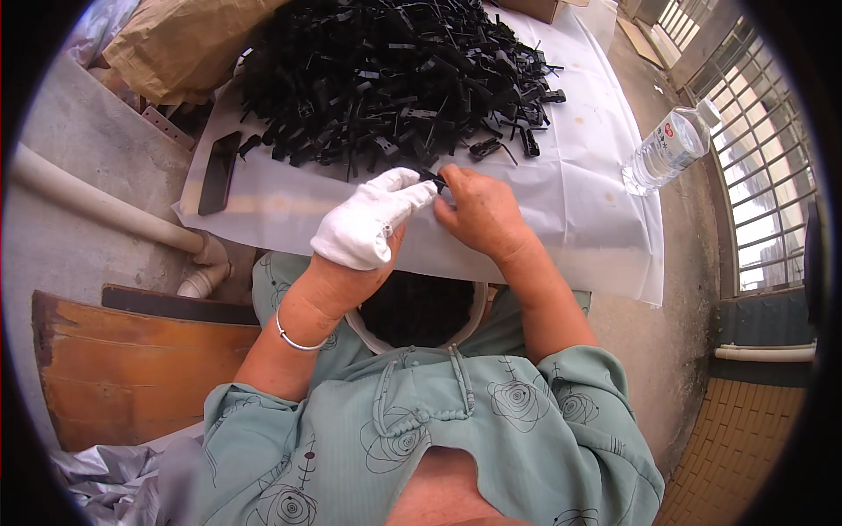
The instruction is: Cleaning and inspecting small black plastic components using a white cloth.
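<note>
My left hand [364, 219], in a white glove, grips a small black plastic part [431, 179] between its fingertips. Bare fingers of my right hand [482, 210] close on the same part from the other side. The part's exact kind is partly covered by my fingers. Just beyond both hands lies a large heap of similar black plastic pieces [395, 79], some with thin prongs. A few loose pieces [485, 149] sit at the heap's near edge. Below my forearms, between my knees, stands a white bucket [478, 317] with dark contents.
White plastic sheeting [570, 219] covers the table. A dark phone [219, 174] lies at its left, and a clear water bottle [671, 145] stands near the right edge. A brown paper bag [180, 48] is at the far left. A pipe [105, 202] and wooden board [132, 368] are lower left.
</note>
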Tool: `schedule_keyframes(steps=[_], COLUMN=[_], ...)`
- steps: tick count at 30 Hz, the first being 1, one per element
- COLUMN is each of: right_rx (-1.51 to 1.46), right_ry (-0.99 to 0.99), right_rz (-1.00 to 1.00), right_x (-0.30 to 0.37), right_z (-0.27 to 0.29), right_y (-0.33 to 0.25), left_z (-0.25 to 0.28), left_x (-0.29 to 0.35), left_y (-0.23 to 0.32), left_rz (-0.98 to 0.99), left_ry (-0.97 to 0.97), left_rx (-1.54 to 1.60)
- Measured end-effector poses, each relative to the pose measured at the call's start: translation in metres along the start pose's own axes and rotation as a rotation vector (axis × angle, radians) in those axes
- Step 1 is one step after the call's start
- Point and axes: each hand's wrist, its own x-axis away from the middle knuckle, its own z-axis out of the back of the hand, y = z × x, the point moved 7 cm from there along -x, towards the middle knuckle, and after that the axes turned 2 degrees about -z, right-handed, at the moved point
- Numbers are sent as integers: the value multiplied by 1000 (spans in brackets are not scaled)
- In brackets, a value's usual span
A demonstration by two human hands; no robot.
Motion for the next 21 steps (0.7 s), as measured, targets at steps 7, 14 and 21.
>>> schedule_keyframes(steps=[7, 14, 21], right_rx=[-411, -679, -815], right_ry=[-20, 139, 257], right_rz=[198, 211, -32], right_x=[22, 27, 27], right_z=[26, 46, 28], right_y=[-25, -39, -22], left_z=[-22, -40, -48], left_x=[3, 22, 22], left_y=[-18, -46, -29], left_rz=[13, 633, 651], left_ry=[-261, -31, -33], left_rx=[-21, 814, 1001])
